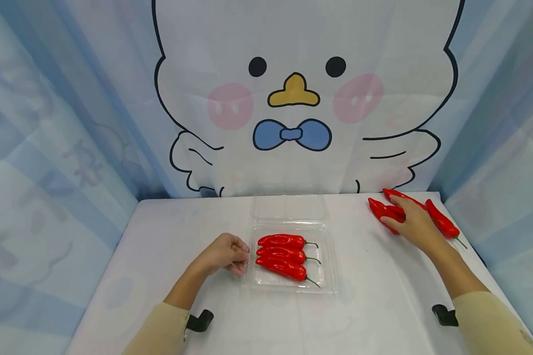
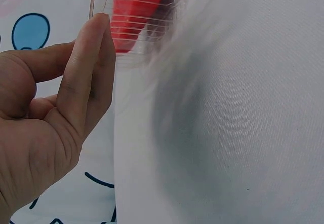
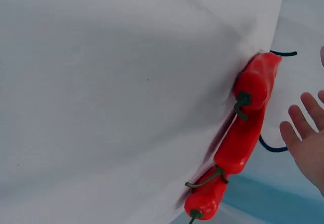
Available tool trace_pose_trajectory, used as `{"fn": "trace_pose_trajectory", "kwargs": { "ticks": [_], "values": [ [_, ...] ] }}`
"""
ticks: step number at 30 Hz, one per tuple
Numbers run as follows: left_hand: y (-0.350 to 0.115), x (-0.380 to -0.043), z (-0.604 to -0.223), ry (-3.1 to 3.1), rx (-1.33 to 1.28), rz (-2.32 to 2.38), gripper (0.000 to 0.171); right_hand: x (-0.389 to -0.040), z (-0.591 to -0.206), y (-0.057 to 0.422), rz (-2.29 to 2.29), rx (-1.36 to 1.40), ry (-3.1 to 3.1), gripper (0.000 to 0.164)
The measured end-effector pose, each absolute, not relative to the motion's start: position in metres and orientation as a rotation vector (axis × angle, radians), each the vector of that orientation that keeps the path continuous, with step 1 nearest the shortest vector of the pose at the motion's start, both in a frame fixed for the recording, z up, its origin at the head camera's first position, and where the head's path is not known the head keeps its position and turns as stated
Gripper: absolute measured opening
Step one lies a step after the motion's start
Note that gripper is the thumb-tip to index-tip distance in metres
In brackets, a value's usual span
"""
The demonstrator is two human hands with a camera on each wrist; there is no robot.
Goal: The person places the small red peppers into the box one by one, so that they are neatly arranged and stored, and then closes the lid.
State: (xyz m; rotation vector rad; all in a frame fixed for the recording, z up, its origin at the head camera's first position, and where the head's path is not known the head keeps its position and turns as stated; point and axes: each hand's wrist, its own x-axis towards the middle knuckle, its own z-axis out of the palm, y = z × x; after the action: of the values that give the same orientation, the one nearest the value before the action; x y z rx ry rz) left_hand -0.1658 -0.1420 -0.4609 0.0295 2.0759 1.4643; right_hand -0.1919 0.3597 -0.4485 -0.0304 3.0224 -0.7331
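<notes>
Three red chili peppers (image 1: 282, 254) lie side by side in a clear plastic clamshell box (image 1: 328, 268), stems to the right. My left hand (image 1: 225, 254) pinches the box's left edge between thumb and fingertips; the left wrist view shows this hand (image 2: 66, 97) against the ribbed plastic wall. At the back right, my right hand (image 1: 415, 224) reaches over several loose red chili peppers (image 1: 443, 221), thumb and fingers apart over the nearer ones. In the right wrist view the fingers (image 3: 302, 122) are spread beside the chili peppers (image 3: 238, 143), apart from them.
The box's lid (image 1: 288, 209) lies folded back towards the rear edge of the white-covered table (image 1: 169, 222). A curtain (image 1: 293, 172) with a cartoon face hangs behind, and blue-and-white curtains (image 1: 49, 197) flank both sides.
</notes>
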Motion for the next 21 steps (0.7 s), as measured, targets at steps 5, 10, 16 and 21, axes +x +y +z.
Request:
{"fn": "trace_pose_trajectory", "kwargs": {
  "ticks": [5,10,16,21],
  "values": [
    [-0.142,-0.165,-0.461,2.087,0.031,1.453,0.011,-0.196,-0.456,0.366,-0.716,0.008,3.010,0.087],
    [-0.142,-0.167,-0.462,2.085,0.041,1.453,0.011,-0.199,-0.460,0.367,-0.676,0.043,3.002,0.086],
    [-0.144,-0.167,-0.464,2.077,0.041,1.459,0.011,-0.200,-0.467,0.365,-0.662,0.054,3.031,0.080],
    [-0.144,-0.167,-0.464,2.080,0.043,1.458,0.011,-0.204,-0.473,0.367,-0.642,0.075,3.023,0.077]
  ]
}}
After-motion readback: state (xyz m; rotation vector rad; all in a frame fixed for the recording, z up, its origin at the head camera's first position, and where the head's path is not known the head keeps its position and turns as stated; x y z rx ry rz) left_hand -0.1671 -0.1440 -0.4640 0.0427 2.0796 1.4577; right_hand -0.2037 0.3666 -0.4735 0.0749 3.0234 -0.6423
